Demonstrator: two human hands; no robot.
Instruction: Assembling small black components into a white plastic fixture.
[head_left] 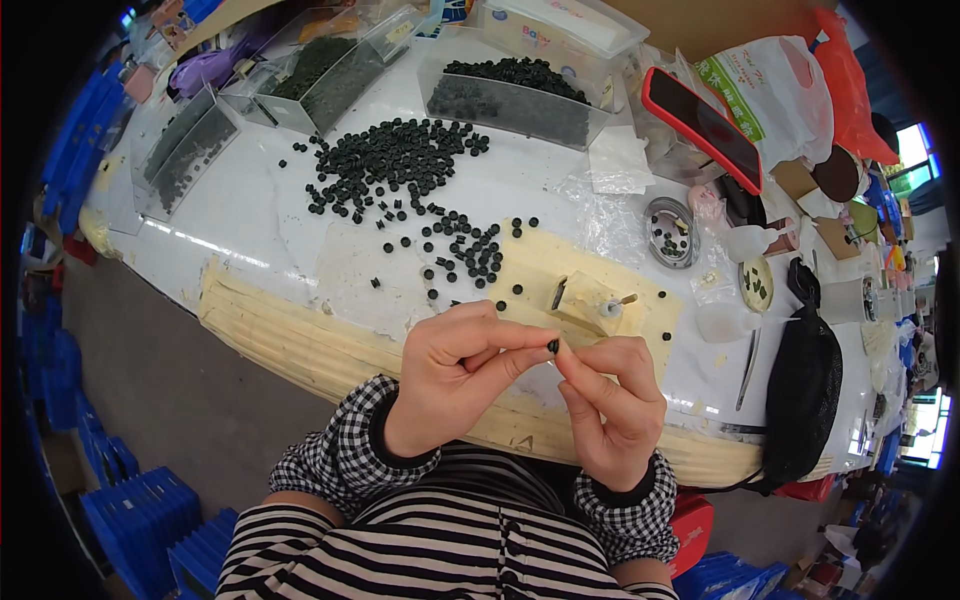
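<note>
At the near edge of the table, my left hand [452, 375] pinches a small black grooved round piece [553, 346] between thumb and forefinger. My right hand [615, 405] meets it from the other side, its fingertips closed at the same piece. The right fingers partly hide how it is gripped there. Just beyond my hands stands a small yellowish block fixture [598, 303] with a peg on top, on a yellowish board [535, 255]. A large heap of similar black pieces [390, 160] spreads to the far left, with a looser group [465, 248] nearer my hands.
Clear bins of black pieces [515, 85] and dark green bits [318, 68] stand at the back. To the right are a phone in a red case [703, 128], a round tin [671, 233], squeeze bottles [727, 321], tweezers [748, 370] and a black mesh bag [806, 380]. Yellowish padding [290, 325] lines the front edge.
</note>
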